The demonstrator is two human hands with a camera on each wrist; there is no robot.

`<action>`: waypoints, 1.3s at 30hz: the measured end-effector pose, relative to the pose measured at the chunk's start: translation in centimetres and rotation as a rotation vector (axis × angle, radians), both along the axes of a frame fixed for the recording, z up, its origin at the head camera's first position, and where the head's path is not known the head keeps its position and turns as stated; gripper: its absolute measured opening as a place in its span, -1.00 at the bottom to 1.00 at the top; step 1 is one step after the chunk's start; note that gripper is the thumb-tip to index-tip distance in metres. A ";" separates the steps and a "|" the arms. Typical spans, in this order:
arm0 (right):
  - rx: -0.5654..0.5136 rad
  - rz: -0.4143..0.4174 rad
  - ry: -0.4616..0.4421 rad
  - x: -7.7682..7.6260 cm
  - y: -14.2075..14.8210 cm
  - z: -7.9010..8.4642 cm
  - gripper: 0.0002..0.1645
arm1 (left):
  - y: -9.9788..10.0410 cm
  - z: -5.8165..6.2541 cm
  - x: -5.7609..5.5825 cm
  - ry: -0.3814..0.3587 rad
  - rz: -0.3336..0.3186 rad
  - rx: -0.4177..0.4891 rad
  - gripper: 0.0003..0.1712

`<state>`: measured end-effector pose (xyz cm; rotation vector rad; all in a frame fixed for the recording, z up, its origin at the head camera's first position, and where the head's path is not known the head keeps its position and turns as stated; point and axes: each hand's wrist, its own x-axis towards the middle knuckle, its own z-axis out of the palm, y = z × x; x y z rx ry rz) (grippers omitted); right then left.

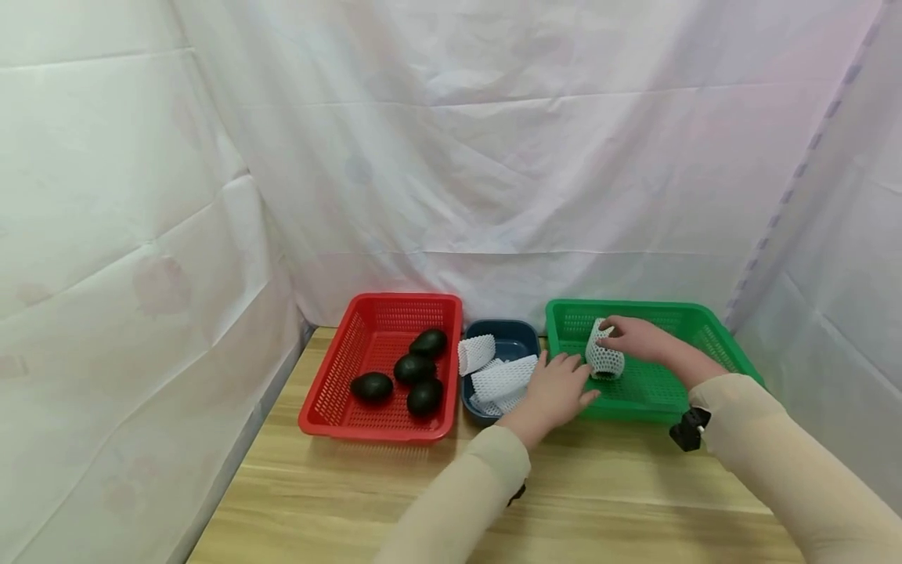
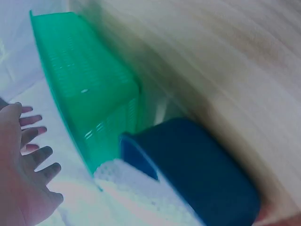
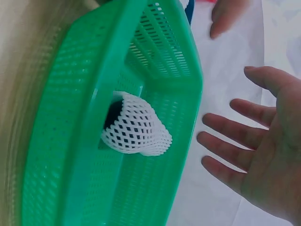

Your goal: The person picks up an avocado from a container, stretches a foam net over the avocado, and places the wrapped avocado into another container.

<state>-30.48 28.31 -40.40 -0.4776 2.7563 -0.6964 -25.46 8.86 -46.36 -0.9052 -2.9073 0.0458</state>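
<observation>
An avocado in a white foam net sleeve point(image 3: 136, 125) lies in the green basket point(image 3: 188, 61), its dark end showing at the sleeve's mouth. Just above it is my right hand point(image 1: 640, 341), fingers spread and apart from the sleeve in the right wrist view. My left hand point(image 1: 557, 389) hovers with loose, extended fingers between the blue bin point(image 1: 517, 329) and the green basket. It holds nothing. Several white foam net sleeves point(image 1: 503, 380) are heaped in the blue bin, partly behind that hand in the head view.
Left of the blue bin stands a red basket point(image 1: 380, 433) with several dark avocados point(image 1: 414, 368) in it. All three containers stand in a row on a wooden table point(image 1: 352, 501). White cloth point(image 1: 493, 172) hangs behind and at both sides.
</observation>
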 end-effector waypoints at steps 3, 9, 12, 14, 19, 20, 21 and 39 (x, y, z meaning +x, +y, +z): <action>0.033 0.004 0.075 0.9 -0.3 0.0 -0.30 | -1.1 0.9 0.1 0.007 0.023 0.007 -0.37; 0.140 0.028 0.236 2.6 -1.3 0.2 -0.25 | -3.9 2.4 0.2 -0.026 0.047 0.052 -0.34; 0.176 0.036 0.294 3.2 -1.8 0.2 -0.25 | -5.5 2.7 0.4 -0.035 0.063 0.072 -0.33; 0.192 0.041 0.330 3.6 -1.9 0.0 -0.25 | -6.7 2.9 0.6 -0.029 0.071 0.070 -0.33; 0.229 0.057 0.414 4.4 -2.4 -0.4 -0.25 | -9.5 3.0 1.1 0.003 0.080 0.058 -0.33; 0.234 0.063 0.422 4.6 -2.5 -0.5 -0.25 | -10.1 3.1 1.2 0.009 0.080 0.061 -0.33; 0.236 0.066 0.427 4.8 -2.7 -0.6 -0.25 | -10.6 3.0 1.3 0.020 0.077 0.063 -0.33; 0.248 0.095 0.421 7.2 -4.7 -2.1 -0.23 | -19.1 1.4 2.1 0.023 0.132 0.116 -0.47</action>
